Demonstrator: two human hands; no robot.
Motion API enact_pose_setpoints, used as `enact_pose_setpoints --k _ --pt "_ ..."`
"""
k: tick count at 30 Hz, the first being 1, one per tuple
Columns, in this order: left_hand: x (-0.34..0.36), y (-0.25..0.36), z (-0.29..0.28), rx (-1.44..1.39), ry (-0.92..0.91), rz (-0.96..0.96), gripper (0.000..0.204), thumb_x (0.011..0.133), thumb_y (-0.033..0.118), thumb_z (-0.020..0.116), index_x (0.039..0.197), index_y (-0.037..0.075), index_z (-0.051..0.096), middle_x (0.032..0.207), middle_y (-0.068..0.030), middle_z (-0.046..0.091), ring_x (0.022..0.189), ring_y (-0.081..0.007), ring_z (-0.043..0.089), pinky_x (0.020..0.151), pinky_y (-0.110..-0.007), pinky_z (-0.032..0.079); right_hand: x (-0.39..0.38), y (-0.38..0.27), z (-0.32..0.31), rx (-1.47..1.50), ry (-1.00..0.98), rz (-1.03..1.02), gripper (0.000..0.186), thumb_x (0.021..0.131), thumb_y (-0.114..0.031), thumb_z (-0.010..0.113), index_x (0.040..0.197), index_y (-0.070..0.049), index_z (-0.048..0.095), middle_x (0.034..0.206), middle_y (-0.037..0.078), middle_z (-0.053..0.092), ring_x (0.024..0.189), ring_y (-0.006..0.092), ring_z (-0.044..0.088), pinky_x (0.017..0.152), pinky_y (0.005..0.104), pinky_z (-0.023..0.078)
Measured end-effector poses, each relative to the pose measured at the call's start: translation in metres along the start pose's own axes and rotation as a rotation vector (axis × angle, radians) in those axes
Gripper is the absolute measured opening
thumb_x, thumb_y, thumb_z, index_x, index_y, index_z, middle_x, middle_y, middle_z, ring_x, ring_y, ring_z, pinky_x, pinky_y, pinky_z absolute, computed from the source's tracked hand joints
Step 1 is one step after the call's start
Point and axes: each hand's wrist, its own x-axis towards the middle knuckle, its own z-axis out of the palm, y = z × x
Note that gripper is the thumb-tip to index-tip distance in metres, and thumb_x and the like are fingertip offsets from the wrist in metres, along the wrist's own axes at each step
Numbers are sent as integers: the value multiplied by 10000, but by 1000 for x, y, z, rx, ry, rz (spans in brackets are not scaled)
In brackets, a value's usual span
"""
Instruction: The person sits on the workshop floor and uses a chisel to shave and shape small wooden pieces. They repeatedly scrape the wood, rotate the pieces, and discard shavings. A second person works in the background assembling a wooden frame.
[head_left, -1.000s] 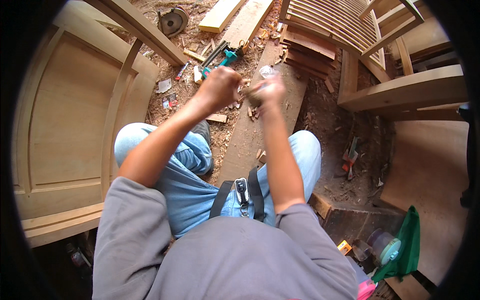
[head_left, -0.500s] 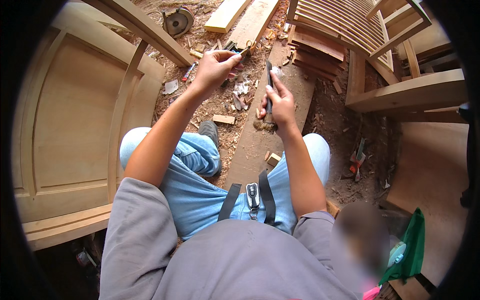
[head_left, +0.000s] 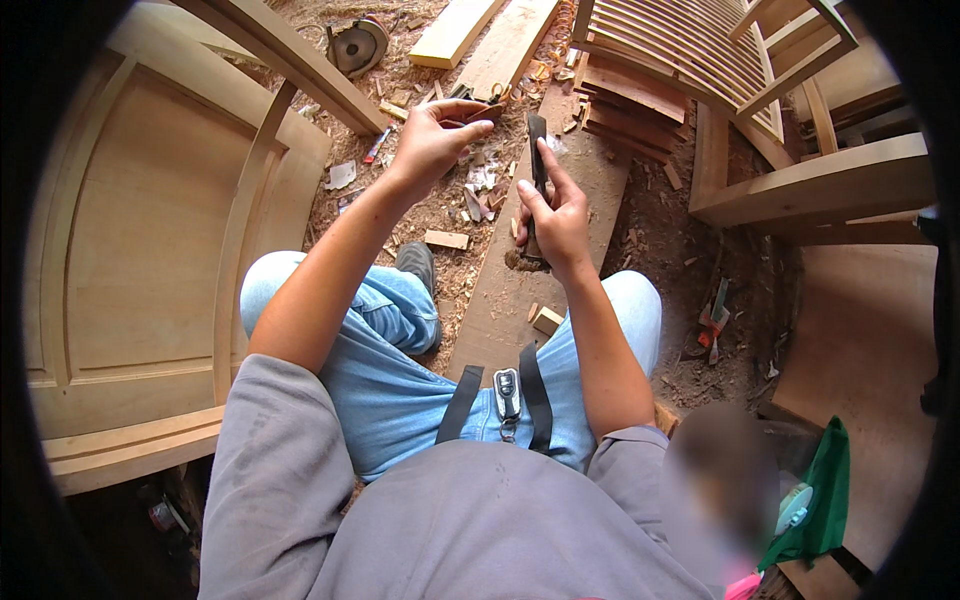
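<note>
My right hand (head_left: 556,214) grips a dark, narrow blade-like tool (head_left: 537,150), held upright over a long wooden plank (head_left: 500,300) that runs between my knees. My left hand (head_left: 432,140) is raised to the left of it, fingers pinched on a small dark piece (head_left: 484,112) that I cannot make out. Both hands hover above the plank and a floor strewn with wood chips.
A large panelled wooden door (head_left: 150,260) lies at the left. A slatted wooden frame (head_left: 690,50) and stacked boards (head_left: 630,105) stand at the upper right, a circular saw (head_left: 357,45) at the top. Offcuts litter the sawdust floor; a green cloth (head_left: 815,500) lies at lower right.
Both hands have moved up and apart. My right hand now holds the dark tool upright, and my left hand has lifted with its fingers pinched on a small piece.
</note>
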Motion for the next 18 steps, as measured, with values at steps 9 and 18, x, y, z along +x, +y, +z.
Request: enact_pose_setpoints --k 9,18 --pt "-3 2 9 -94 -10 -98 269 926 224 732 1158 89 720 1013 -17 730 864 -92 649 717 -254 508 -11 -6 2 72 -153 91 633 978 -53 594 1563 -145 370 635 9 538 435 93 507 407 257 455" --pt "-1 9 9 -294 -58 -225 287 945 224 692 1193 78 697 1013 -12 718 896 -110 649 807 -321 495 -11 -7 1 113 -161 80 623 982 -42 580 1561 -99 360 649 -7 530 439 81 489 389 262 443"
